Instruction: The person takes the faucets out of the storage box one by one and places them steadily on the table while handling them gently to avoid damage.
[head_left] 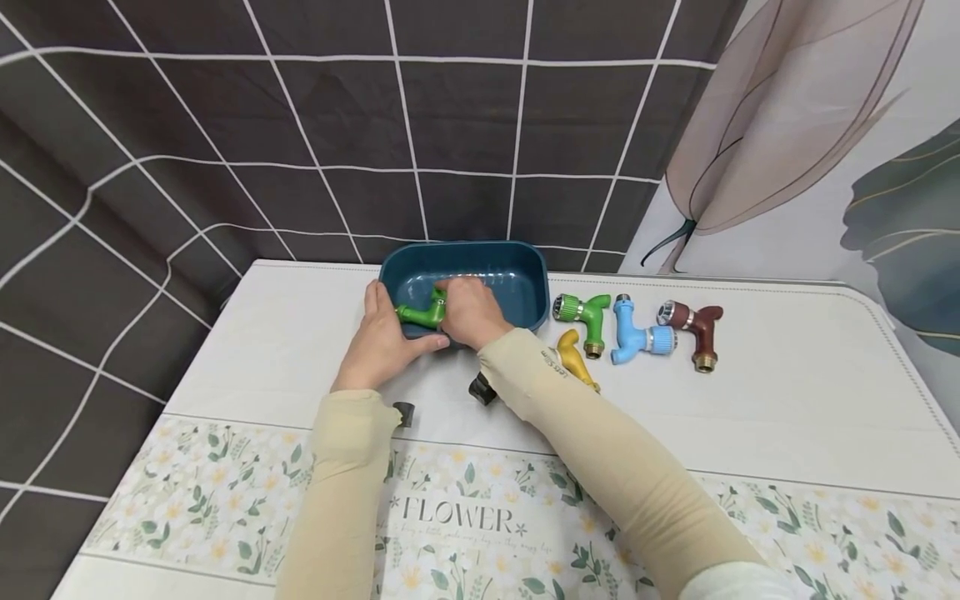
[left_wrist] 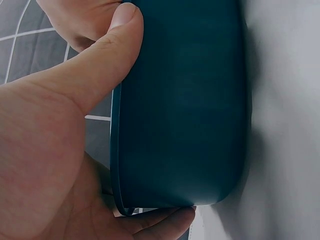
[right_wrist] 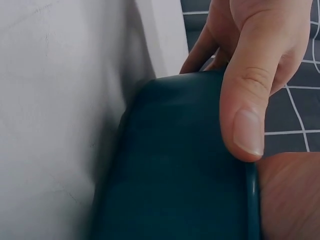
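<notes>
A dark teal plastic basin [head_left: 532, 287] stands against the tiled backdrop. My left hand [head_left: 378, 346] grips its front left corner, thumb along the front wall [left_wrist: 185, 100] and fingers around the left end. Inside the basin, my right hand [head_left: 471, 312] holds a green tap [head_left: 423, 317] by its right end; the fingertips are hidden. The tap lies crosswise near the front rim. In the right wrist view, the left thumb [right_wrist: 247, 132] presses the basin's outer wall, with part of the right hand [right_wrist: 290, 195] past the rim.
Right of the basin lie another green tap [head_left: 588, 321], a light blue tap [head_left: 637, 333], a dark red tap [head_left: 697, 329] and a yellow tap [head_left: 573, 358], partly behind the right sleeve. The black wrist-camera pieces show at both wrists. A floral cloth [head_left: 225, 500] covers the table.
</notes>
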